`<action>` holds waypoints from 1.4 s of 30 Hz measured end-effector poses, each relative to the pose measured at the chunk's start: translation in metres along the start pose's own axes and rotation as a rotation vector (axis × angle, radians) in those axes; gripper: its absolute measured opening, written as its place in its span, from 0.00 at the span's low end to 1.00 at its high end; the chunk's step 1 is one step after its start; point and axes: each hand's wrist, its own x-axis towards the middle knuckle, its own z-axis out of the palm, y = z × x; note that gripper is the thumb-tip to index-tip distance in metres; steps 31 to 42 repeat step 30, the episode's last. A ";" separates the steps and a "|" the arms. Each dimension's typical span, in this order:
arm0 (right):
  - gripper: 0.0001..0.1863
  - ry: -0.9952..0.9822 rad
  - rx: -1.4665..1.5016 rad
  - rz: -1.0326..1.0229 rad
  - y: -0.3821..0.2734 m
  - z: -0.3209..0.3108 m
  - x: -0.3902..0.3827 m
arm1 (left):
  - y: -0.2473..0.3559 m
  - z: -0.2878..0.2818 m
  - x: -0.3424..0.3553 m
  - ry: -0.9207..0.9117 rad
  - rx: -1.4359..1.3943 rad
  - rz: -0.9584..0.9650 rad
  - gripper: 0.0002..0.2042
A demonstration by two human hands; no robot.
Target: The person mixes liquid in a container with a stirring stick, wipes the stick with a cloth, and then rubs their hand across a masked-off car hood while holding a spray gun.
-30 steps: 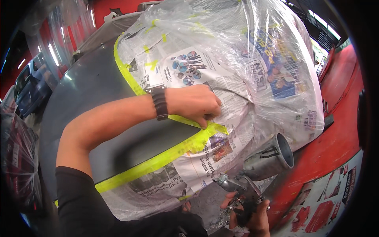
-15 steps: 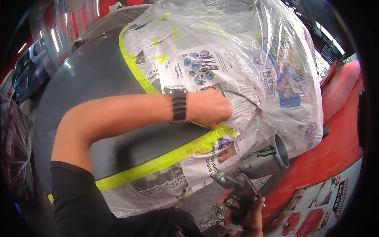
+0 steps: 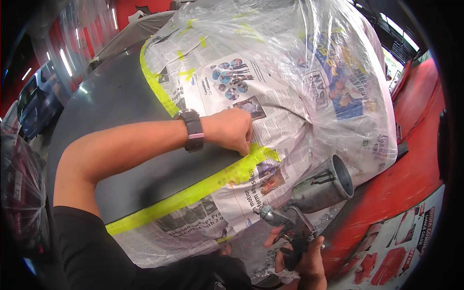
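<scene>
My left hand [image 3: 230, 129], wearing a black-strapped watch [image 3: 192, 129], is curled with fingers pointing down at the corner of a dark grey car panel [image 3: 116, 94]. Its fingertips are hidden, so I cannot tell if anything is in them. Yellow-green masking tape [image 3: 169, 205] runs along the panel's edges and meets beneath that hand. At the lower right my right hand [image 3: 309, 266] grips a metal spray gun [image 3: 296, 227] by its handle. The gun's grey cup [image 3: 321, 186] is tilted, with dark drips down its side.
Newspaper [image 3: 270, 123] covers the surface beyond the tape, and clear plastic sheeting [image 3: 360, 82] drapes over it. A red surface [image 3: 415, 130] lies to the right, above a printed poster [image 3: 394, 239]. A blue car [image 3: 39, 101] stands far left, near a plastic-wrapped dark red object [image 3: 24, 193].
My left hand has shifted left along the panel edge, near the tape's corner. The spray gun stays in my right hand, and the whole view has moved slightly.
</scene>
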 end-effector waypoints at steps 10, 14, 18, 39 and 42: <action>0.65 0.007 0.047 -0.021 -0.002 -0.005 0.002 | 0.009 -0.007 0.011 -0.214 -0.140 -0.236 0.10; 0.66 0.019 0.030 -0.035 -0.003 -0.007 0.000 | 0.024 -0.005 0.016 -0.205 -0.048 -0.258 0.08; 0.66 -0.002 0.047 -0.032 0.000 -0.010 0.000 | 0.018 -0.008 0.012 -0.239 -0.049 -0.207 0.08; 0.66 -0.052 0.040 -0.007 0.003 -0.019 -0.003 | 0.022 -0.004 -0.002 -0.170 -0.094 -0.307 0.10; 0.66 -0.052 0.040 -0.007 0.003 -0.019 -0.003 | 0.022 -0.004 -0.002 -0.170 -0.094 -0.307 0.10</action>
